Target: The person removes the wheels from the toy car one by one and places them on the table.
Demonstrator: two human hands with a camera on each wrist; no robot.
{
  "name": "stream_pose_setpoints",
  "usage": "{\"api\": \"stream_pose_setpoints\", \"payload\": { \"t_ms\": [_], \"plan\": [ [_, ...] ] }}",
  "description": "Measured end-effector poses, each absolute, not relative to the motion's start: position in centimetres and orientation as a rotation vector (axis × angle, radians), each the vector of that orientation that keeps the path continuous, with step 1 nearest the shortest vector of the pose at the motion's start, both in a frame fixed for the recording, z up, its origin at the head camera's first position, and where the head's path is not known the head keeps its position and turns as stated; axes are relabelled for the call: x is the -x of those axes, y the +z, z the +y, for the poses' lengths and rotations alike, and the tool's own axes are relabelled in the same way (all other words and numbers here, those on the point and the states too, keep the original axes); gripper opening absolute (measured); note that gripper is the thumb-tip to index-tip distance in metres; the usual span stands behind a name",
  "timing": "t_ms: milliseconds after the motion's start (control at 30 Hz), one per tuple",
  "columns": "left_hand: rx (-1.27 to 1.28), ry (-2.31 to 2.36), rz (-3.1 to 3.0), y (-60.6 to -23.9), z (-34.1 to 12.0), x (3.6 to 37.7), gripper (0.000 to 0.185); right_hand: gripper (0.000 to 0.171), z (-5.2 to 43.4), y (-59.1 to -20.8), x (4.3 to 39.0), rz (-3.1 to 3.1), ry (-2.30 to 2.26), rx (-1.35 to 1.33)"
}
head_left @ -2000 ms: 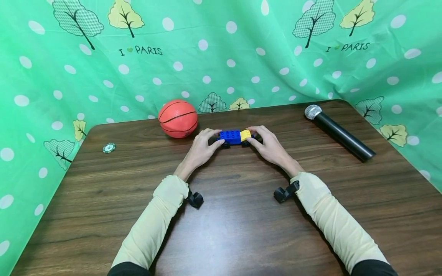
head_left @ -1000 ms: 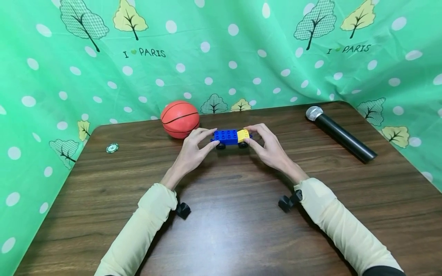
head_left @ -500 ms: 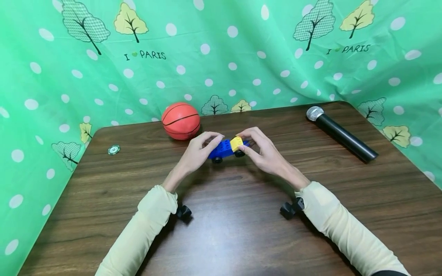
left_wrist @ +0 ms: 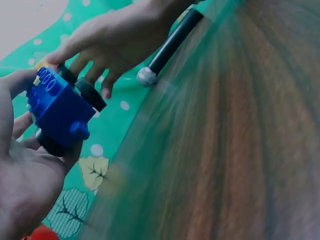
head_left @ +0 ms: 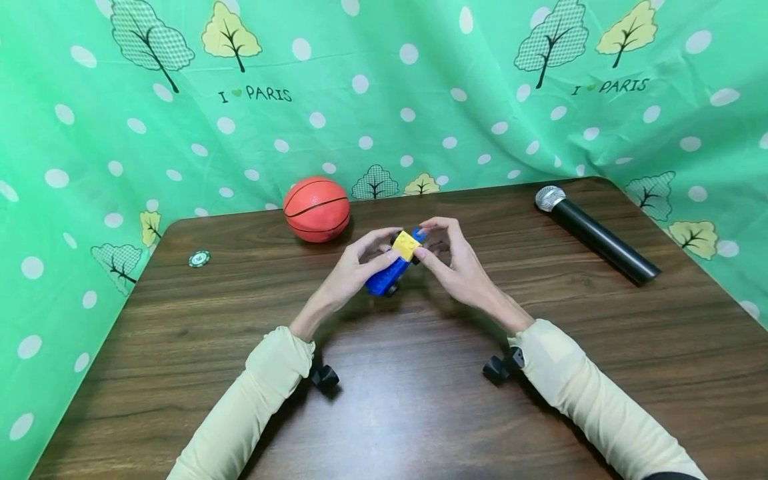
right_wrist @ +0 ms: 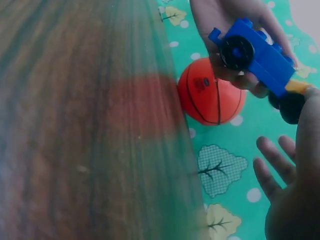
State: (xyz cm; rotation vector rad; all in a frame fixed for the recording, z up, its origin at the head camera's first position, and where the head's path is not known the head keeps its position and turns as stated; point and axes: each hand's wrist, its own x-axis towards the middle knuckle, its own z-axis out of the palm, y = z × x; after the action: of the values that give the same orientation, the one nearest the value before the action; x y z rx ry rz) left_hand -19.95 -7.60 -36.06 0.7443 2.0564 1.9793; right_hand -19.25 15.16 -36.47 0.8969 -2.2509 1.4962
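Note:
A toy car built of bricks, with a blue body [head_left: 387,277], a yellow block [head_left: 407,245] and black wheels, is held above the table between both hands. My left hand [head_left: 348,273] grips its sides, thumb near the yellow block. At the yellow end my right hand [head_left: 462,267] pinches with thumb and forefinger; its other fingers stay loosely spread in the right wrist view. The blue rear of the toy car [left_wrist: 62,112] tilts toward the camera in the left wrist view. Part of the car's far side is hidden by my fingers.
Behind my left hand an orange basketball [head_left: 317,209] sits near the back edge of the wooden table [head_left: 384,400]. A black microphone [head_left: 600,233] lies at the right. A green-and-white chip [head_left: 199,259] lies at the far left, before a green curtain [head_left: 360,87].
From lying level between both hands, the toy car has been lifted and turned, so its yellow end now points back and right and its blue rear toward me. My hands have drawn closer together.

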Motion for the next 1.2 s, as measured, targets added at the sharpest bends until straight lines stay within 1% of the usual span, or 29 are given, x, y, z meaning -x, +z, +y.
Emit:
{"api": "stream_pose_setpoints", "payload": {
  "t_ms": [100,233,367,600,900,1067,1200],
  "plan": [
    [-0.764,2.097,1.985,-36.2,-6.9,19.6,0.050,0.029,15.1,-36.8,19.2,-2.276,1.581,-0.788],
    [-0.776,2.163,1.952,-36.3,-6.1,19.2,0.055,0.021,14.7,-37.2,19.1,-2.288,1.685,-0.741],
    [-0.739,2.178,1.943,-36.4,-5.7,18.9,0.056,0.023,14.2,-37.2,18.8,-2.250,1.766,-0.719],
    [-0.668,2.179,1.965,-36.6,-5.5,18.6,0.052,0.031,13.4,-37.1,18.2,-2.263,1.795,-0.686],
    [-0.633,2.228,1.905,-36.9,-5.9,18.6,0.049,0.024,12.5,-37.1,18.2,-2.092,1.924,-0.697],
    [-0.642,2.251,1.871,-37.1,-5.8,18.5,0.051,0.025,12.4,-37.2,18.1,-2.125,1.863,-0.674],
    [-0.630,2.279,1.872,-37.4,-5.7,18.5,0.054,0.030,12.4,-37.3,18.0,-2.182,1.685,-0.681]
  ]
}}
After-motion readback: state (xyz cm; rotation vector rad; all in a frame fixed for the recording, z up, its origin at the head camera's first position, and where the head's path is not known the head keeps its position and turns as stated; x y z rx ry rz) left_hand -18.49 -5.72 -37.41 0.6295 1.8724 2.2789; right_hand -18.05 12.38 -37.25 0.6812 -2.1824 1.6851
